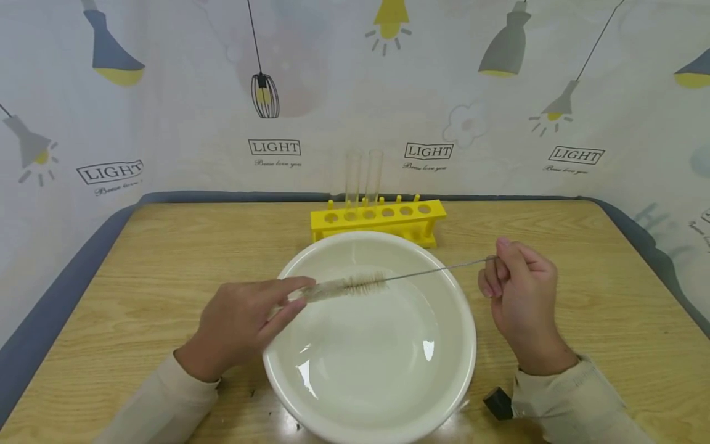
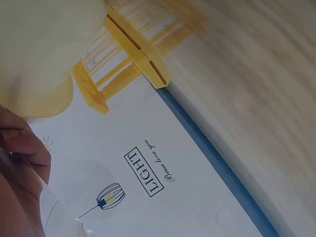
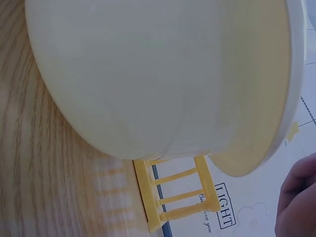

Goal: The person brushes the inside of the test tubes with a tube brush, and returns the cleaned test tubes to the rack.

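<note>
Over the white basin (image 1: 470, 333), my left hand (image 1: 244, 317) holds a clear glass test tube (image 1: 327, 290) between thumb and fingers. The tube lies nearly level, its mouth toward the right. A test tube brush (image 1: 373, 282) reaches into that mouth; some of its pale bristles show outside. My right hand (image 1: 524, 290), to the right of the basin, pinches the far end of the brush's twisted wire handle. In the left wrist view, part of the left hand (image 2: 22, 148) shows at the left edge. Part of the right hand (image 3: 298, 197) appears at the right wrist view's lower right.
Behind the basin stands a yellow test tube rack (image 1: 435, 211) with two upright clear test tubes (image 1: 373, 182) in it. What looks like clear water lies in the basin. A small black object (image 1: 498, 403) is beside the right sleeve. Patterned cloth (image 1: 344, 92) hangs behind the wooden table (image 1: 138, 259).
</note>
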Action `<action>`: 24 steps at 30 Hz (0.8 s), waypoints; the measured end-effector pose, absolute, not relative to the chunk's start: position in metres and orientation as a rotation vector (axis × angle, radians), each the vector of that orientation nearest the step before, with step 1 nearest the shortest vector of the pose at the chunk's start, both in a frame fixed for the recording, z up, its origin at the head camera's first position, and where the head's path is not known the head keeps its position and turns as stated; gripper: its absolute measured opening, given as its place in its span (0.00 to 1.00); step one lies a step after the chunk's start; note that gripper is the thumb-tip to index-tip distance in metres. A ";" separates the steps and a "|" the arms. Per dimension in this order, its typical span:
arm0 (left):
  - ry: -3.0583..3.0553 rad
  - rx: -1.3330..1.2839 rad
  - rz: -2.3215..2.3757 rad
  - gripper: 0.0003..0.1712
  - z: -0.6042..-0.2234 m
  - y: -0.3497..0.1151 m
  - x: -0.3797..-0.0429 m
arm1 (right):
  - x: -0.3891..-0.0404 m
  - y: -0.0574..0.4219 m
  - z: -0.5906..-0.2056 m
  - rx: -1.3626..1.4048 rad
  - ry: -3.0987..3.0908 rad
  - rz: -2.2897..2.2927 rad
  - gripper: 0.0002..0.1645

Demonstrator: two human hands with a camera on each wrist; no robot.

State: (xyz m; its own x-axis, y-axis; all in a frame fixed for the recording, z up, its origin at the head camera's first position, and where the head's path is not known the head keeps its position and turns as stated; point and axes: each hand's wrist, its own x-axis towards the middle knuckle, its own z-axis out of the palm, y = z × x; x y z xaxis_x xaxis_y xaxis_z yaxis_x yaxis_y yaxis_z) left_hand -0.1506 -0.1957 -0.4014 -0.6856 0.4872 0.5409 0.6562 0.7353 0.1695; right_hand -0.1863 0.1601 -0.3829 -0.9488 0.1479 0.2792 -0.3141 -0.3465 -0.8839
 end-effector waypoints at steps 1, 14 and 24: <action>-2.468 -0.870 -0.488 0.18 -0.401 -0.196 -0.151 | -0.186 0.160 -0.383 0.216 -1.605 2.352 0.26; -2.476 -0.852 -0.480 0.18 -0.402 -0.196 -0.150 | -0.186 0.159 -0.384 0.200 -1.575 2.382 0.27; -2.479 -0.859 -0.473 0.18 -0.400 -0.195 -0.150 | -0.185 0.159 -0.382 0.208 -1.592 2.378 0.26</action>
